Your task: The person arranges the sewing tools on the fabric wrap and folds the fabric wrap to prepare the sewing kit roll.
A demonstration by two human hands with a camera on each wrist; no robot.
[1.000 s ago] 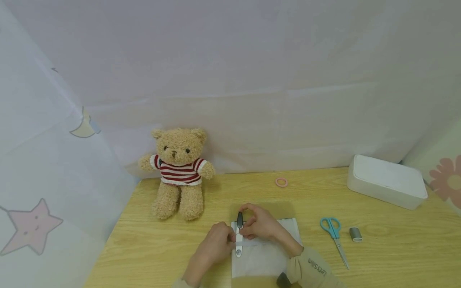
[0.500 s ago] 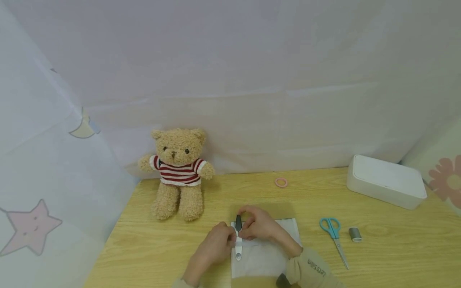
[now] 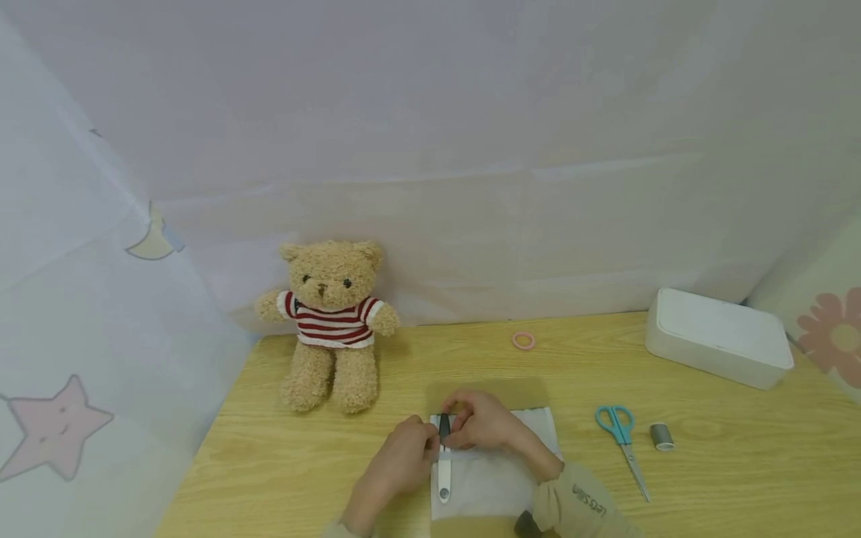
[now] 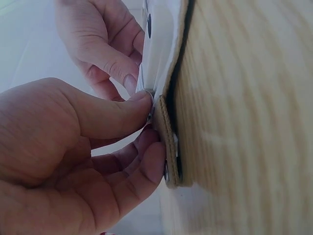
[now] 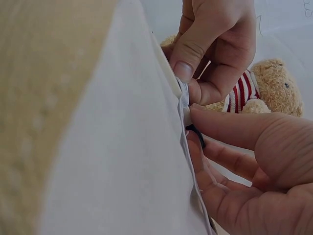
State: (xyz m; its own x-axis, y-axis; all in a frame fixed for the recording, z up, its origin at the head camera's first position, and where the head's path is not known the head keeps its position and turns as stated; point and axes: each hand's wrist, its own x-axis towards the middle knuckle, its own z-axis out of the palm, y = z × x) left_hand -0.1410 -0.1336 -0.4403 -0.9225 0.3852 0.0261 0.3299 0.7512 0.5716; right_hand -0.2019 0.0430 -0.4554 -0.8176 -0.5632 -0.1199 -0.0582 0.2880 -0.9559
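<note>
White thread snips (image 3: pixel 445 474) with a black end lie lengthwise along the left edge of an unfolded fabric case (image 3: pixel 498 486), which has a white inside. My right hand (image 3: pixel 480 420) holds the snips at their black end with thumb and fingers. Just left of them, my left hand (image 3: pixel 403 456) pinches the case's edge, its thumb on top and fingertips below. A pale band crosses the snips under that thumb in the left wrist view. There, the white body of the snips (image 4: pixel 157 36) and the case's tan stitched edge (image 4: pixel 166 139) show close up.
A teddy bear (image 3: pixel 334 325) in a striped shirt sits at the back left. Blue-handled scissors (image 3: pixel 620 433) and a grey thread spool (image 3: pixel 662 436) lie to the right. Behind are a pink ring (image 3: pixel 523 341) and a white box (image 3: pixel 720 336) on the wooden table (image 3: pixel 303 478).
The snips have slid towards me along the case's left edge, black end following. My right hand has moved slightly the same way with them. The left hand has stayed nearly in place.
</note>
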